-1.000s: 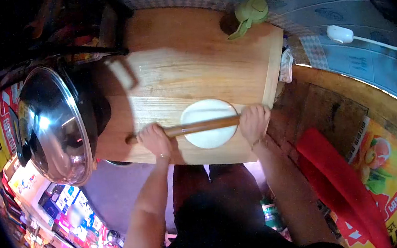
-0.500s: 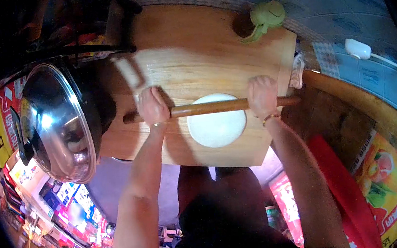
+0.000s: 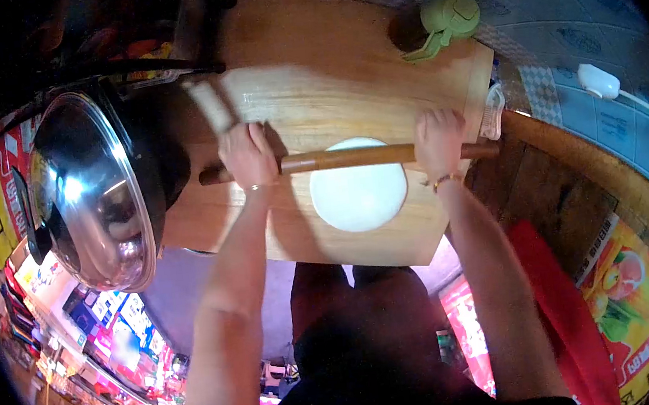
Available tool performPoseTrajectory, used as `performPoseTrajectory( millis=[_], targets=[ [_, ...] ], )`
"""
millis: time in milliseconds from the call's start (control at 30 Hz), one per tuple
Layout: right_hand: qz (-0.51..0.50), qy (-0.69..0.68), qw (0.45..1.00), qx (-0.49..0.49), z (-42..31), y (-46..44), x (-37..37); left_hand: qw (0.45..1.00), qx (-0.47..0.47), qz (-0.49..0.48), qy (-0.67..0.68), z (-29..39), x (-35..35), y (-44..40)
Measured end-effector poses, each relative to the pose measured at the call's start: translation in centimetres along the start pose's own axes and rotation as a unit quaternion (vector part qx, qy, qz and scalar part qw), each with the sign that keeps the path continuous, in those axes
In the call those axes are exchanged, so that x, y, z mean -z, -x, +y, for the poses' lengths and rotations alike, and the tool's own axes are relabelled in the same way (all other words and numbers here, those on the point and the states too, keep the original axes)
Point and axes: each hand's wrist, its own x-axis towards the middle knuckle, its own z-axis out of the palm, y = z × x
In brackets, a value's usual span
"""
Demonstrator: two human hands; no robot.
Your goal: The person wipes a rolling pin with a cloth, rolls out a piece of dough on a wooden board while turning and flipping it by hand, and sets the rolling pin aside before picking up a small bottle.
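Note:
A round, flat white sheet of dough lies on the wooden board. Across its far edge runs a long brown rolling pin, roughly level from left to right. My left hand is closed round the pin to the left of the dough. To the right of the dough, my right hand grips the pin, with a bracelet on the wrist. Both ends of the pin stick out past my hands.
A pan with a glass lid stands at the left. At the board's far right corner is a green jug. A white plug with a cord is by the tiled wall. Red cloth hangs at the lower right.
The pin has moved away from me, from the middle of the dough to its far edge, with both hands on it. It now sits more level. The view has also shifted.

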Motion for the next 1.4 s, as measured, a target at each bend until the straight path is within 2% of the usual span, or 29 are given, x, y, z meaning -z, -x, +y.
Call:
performPoseTrajectory(
  millis=[33, 67, 100, 167, 200, 267, 300, 333, 367, 433, 500, 600, 633, 700, 733, 833, 967, 1000, 1100, 1167, 1267, 1300, 1333, 1367, 1400],
  targets=[
    [-0.013, 0.006, 0.999, -0.044, -0.1, 1.8, 0.1, 0.998, 0.021, -0.043, -0.042, -0.7, 0.5, 3.0],
    [0.066, 0.016, 0.997, -0.032, -0.3, 6.0, -1.0, 0.993, 0.041, -0.082, -0.080, -1.6, 0.9, 6.6],
    [0.072, 0.021, 0.997, -0.032, -0.6, 6.7, -0.1, 0.995, 0.055, -0.071, -0.043, -2.4, 0.8, 9.9],
    [0.029, -0.015, 0.999, -0.036, -1.9, 7.8, 1.2, 0.989, 0.023, -0.105, -0.098, -2.7, 1.4, 10.5],
    [-0.034, 0.031, 0.998, -0.030, -1.5, 5.6, 1.1, 0.993, 0.020, -0.091, -0.079, -1.6, 1.8, 8.2],
    [-0.036, 0.013, 0.999, -0.014, -0.3, -0.2, 0.4, 0.997, 0.016, -0.048, -0.066, -0.3, 0.0, 1.5],
    [-0.037, -0.007, 0.999, 0.001, 0.0, -2.4, 0.0, 1.000, 0.003, -0.011, -0.018, -0.4, -0.9, -0.9],
    [-0.039, -0.009, 0.999, -0.002, 0.1, -3.3, -0.3, 0.998, 0.021, -0.062, -0.003, 0.1, -0.7, -2.2],
    [-0.029, -0.018, 0.999, -0.024, 0.0, -3.1, -0.3, 0.999, 0.017, -0.028, -0.003, 0.9, -0.3, -2.5],
    [-0.017, -0.023, 0.999, -0.044, -0.4, -0.1, 0.1, 0.999, 0.020, 0.002, -0.048, 0.6, 0.3, 0.4],
    [0.069, -0.009, 0.997, -0.042, -1.4, 5.8, -0.3, 0.992, 0.012, -0.086, -0.088, -2.0, 1.2, 8.4],
    [0.069, -0.008, 0.997, -0.015, -2.0, 5.8, 0.8, 0.995, 0.029, -0.054, -0.084, -0.8, 2.2, 8.7],
    [0.066, -0.007, 0.998, -0.018, -1.8, 5.1, 0.8, 0.994, 0.033, -0.076, -0.066, -0.5, 1.8, 7.3],
    [-0.082, -0.011, 0.996, -0.028, -1.1, 1.4, 0.5, 0.997, 0.028, -0.057, -0.036, 0.1, 0.8, 3.3],
    [-0.042, -0.021, 0.999, -0.012, -0.7, 0.0, -0.3, 0.997, 0.040, -0.066, -0.030, 0.3, 0.2, 1.5],
    [-0.047, -0.018, 0.999, -0.012, -0.7, -2.1, -0.1, 0.997, 0.048, -0.056, -0.036, 0.7, -0.3, -0.9],
    [0.003, -0.051, 0.998, -0.026, -0.3, -3.7, -1.3, 0.995, 0.070, -0.072, 0.029, 0.7, -1.2, -2.9],
    [-0.044, -0.048, 0.997, -0.030, -0.6, -4.3, -0.2, 0.995, 0.067, -0.073, 0.025, 0.7, -1.2, -3.1],
    [-0.052, -0.031, 0.998, -0.021, -0.1, -5.1, -1.0, 0.996, 0.063, -0.046, 0.051, 1.0, -1.3, -3.7],
    [-0.054, -0.021, 0.998, -0.015, 0.2, -5.6, -1.6, 0.999, 0.019, -0.014, 0.045, 0.8, -1.5, -4.1],
    [-0.051, -0.044, 0.996, -0.052, -0.3, -5.2, -1.0, 0.998, 0.010, 0.013, 0.058, 0.3, -2.1, -5.2],
    [-0.142, -0.002, 0.989, -0.038, -0.4, -4.8, -0.7, 0.998, 0.009, 0.025, 0.065, 0.2, -1.9, -5.3],
    [-0.234, 0.040, 0.971, -0.024, -0.7, -4.4, -0.2, 0.984, -0.018, 0.060, 0.164, 0.1, -1.3, -5.3],
    [-0.308, 0.086, 0.947, -0.014, -0.4, -5.2, 0.1, 0.971, 0.011, 0.126, 0.204, 0.0, -1.3, -3.9],
    [-0.092, -0.047, 0.992, 0.071, 0.2, -1.9, -0.2, 0.949, 0.101, 0.141, 0.262, 1.7, -0.1, -1.9]
  ],
)
